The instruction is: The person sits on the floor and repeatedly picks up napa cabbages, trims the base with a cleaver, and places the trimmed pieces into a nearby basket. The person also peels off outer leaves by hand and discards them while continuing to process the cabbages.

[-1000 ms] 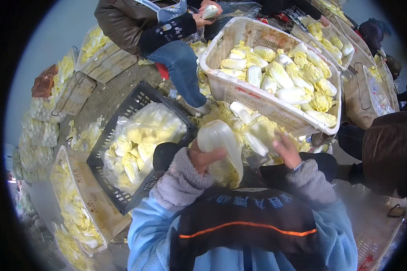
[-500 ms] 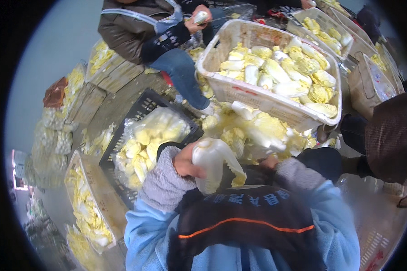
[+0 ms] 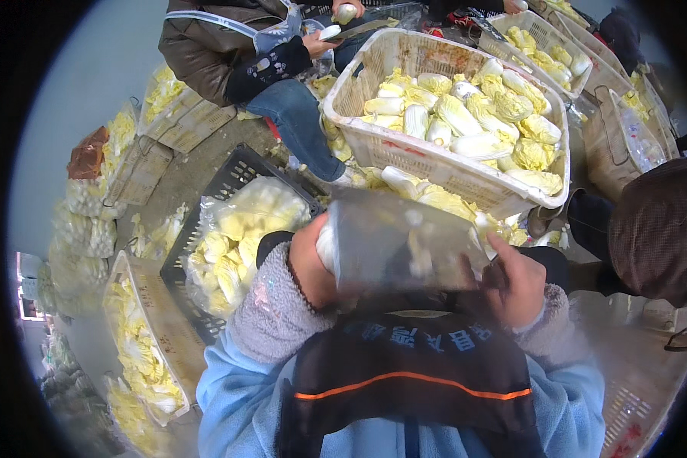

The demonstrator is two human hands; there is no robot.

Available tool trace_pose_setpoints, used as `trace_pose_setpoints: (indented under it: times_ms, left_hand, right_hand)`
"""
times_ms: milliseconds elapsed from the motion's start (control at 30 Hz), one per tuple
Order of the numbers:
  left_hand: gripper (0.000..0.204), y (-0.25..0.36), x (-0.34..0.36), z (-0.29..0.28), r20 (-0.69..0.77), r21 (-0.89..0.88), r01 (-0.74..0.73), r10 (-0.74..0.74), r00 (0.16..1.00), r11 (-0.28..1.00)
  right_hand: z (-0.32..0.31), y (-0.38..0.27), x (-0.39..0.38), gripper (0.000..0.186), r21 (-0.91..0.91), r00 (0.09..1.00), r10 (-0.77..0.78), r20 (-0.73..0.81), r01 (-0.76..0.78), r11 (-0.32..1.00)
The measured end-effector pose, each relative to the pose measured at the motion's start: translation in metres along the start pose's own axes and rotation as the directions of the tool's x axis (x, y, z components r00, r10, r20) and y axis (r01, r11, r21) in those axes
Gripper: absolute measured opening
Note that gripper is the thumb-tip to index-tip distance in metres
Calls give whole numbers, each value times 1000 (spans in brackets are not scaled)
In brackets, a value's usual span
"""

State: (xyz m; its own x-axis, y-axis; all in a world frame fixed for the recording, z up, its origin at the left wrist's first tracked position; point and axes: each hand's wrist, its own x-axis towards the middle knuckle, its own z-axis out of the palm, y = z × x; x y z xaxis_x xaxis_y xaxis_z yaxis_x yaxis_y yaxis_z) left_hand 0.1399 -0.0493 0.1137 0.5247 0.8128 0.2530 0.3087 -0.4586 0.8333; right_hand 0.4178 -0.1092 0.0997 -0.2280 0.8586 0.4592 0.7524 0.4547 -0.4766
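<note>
My left hand (image 3: 310,261) is closed around a napa cabbage (image 3: 326,246), whose white side shows only as a strip. A broad grey cleaver (image 3: 404,246) lies across in front of it, its far end against or just over the cabbage. At the other end my right hand (image 3: 520,281) grips the cleaver, with a finger along the blade; the handle is mostly hidden. Trimmed yellow leaves and cabbages (image 3: 435,197) lie in a heap beyond the blade.
Ahead stands a big white crate (image 3: 443,162) of cabbages. Left are a black crate (image 3: 177,252) with a bag of cabbages (image 3: 240,229) and a pale crate (image 3: 164,336) of leaves. A co-worker (image 3: 229,53) sits across; another person's dark brown head covering (image 3: 656,229) is close at right.
My right hand has come up from the leaf heap with the cleaver, which now covers most of the view of the cabbage. My left hand has shifted slightly left, still holding it.
</note>
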Motion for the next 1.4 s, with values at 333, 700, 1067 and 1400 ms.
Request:
trace_pose_setpoints:
  times_ms: [333, 700, 1067, 1400]
  left_hand:
    - [50, 45, -6, 26, -10, -443, 540, -606, 795, 716]
    - [62, 30, -13, 19, 157, -120, 483, -464, 872, 867]
    - [59, 31, -18, 37, 114, -303, 547, -541, 834, 780]
    - [66, 48, -3, 42, 166, -366, 491, -463, 871, 791]
  right_hand:
    - [-19, -11, -2, 50, -32, 873, -479, 91, 483, 875]
    - [-34, -9, -18, 42, -31, 880, -463, 101, 468, 883]
    - [-20, -28, 0, 51, -82, 912, -384, 140, 398, 914]
    - [-11, -36, 5, 40, -168, 965, -121, 234, 163, 972]
